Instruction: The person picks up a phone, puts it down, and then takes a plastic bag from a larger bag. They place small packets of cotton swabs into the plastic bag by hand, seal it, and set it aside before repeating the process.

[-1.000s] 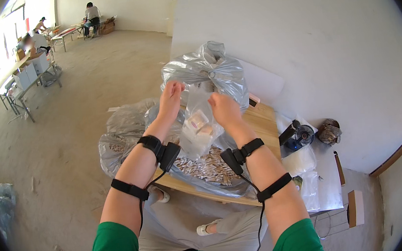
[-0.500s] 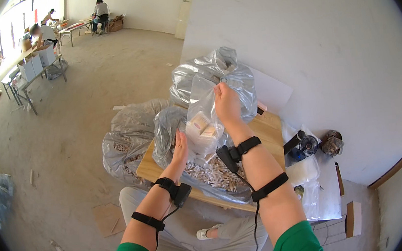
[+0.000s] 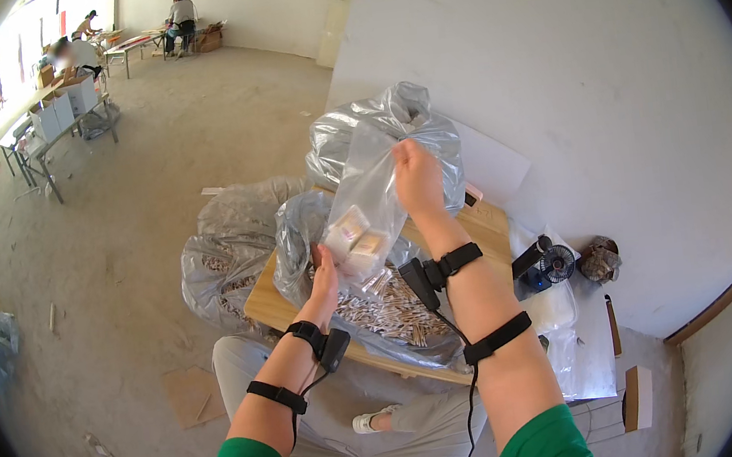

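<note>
My right hand [image 3: 419,178] is closed on the upper edge of a clear plastic bag [image 3: 369,170]. Several small pale packs [image 3: 348,228] lie in the bag's lower part. At the bag's lower left side is my left hand [image 3: 325,279], its fingers stretched upward and apparently touching the plastic. Beneath the bag, a heap of thin sticks with pale ends [image 3: 402,314] fills an opened grey plastic sack [image 3: 358,326] on a wooden table [image 3: 267,301]. The bag hides part of the heap.
A large grey sack [image 3: 355,127] stands behind the bag, and more sacks [image 3: 219,271] of sticks sit left of the table. To the right are a small black fan [image 3: 557,264] and clear plastic wrap [image 3: 553,307]. People work at far tables [image 3: 62,140].
The bag's lower end with the packs has swung left toward my left hand, so the bag hangs more slanted. My right hand keeps hold of its top.
</note>
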Tool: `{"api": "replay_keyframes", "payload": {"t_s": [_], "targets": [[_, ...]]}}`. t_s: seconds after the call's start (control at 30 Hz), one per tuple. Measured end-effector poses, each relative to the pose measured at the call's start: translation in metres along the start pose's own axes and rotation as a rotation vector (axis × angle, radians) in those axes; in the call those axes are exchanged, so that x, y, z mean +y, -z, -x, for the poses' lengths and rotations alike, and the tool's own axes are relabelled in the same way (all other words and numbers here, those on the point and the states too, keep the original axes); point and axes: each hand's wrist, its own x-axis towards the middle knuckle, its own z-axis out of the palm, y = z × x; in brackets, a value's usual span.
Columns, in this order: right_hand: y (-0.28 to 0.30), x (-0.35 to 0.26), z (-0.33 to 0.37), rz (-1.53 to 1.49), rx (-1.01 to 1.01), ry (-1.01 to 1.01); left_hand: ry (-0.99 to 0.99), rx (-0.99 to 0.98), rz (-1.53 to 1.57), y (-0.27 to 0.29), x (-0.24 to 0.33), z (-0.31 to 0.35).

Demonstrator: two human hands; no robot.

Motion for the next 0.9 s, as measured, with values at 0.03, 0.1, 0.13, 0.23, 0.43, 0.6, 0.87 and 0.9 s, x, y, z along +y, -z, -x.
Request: {"api": "replay_keyframes", "payload": {"t_s": [0.03,0.1,0.13,0.23,0.43,0.6,0.87,0.9], "targets": [[0.000,0.002,-0.002,0.017,0.018,0.000,-0.001,-0.001,-0.001,0.001,-0.003,-0.002],[0.001,0.003,-0.001,0.036,0.034,-0.007,-0.027,-0.011,0.041,0.001,-0.005,-0.003],[0.000,0.003,0.001,0.028,0.051,0.012,-0.026,-0.012,0.039,0.001,-0.007,-0.002],[0.006,-0.008,-0.004,0.015,0.032,-0.038,-0.159,0.020,0.109,0.003,-0.009,-0.006],[0.014,0.013,-0.011,-0.031,0.103,-0.085,-0.082,0.012,0.178,-0.015,0.003,0.012],[0.016,0.002,-0.011,-0.136,0.054,-0.146,-0.079,0.001,0.072,0.008,0.000,0.004],[0.071,0.025,0.013,-0.222,0.196,-0.314,-0.153,-0.010,-0.022,0.018,-0.013,-0.027],[0.077,0.036,0.021,-0.221,0.198,-0.314,-0.167,0.027,-0.057,0.020,-0.017,-0.031]]}}
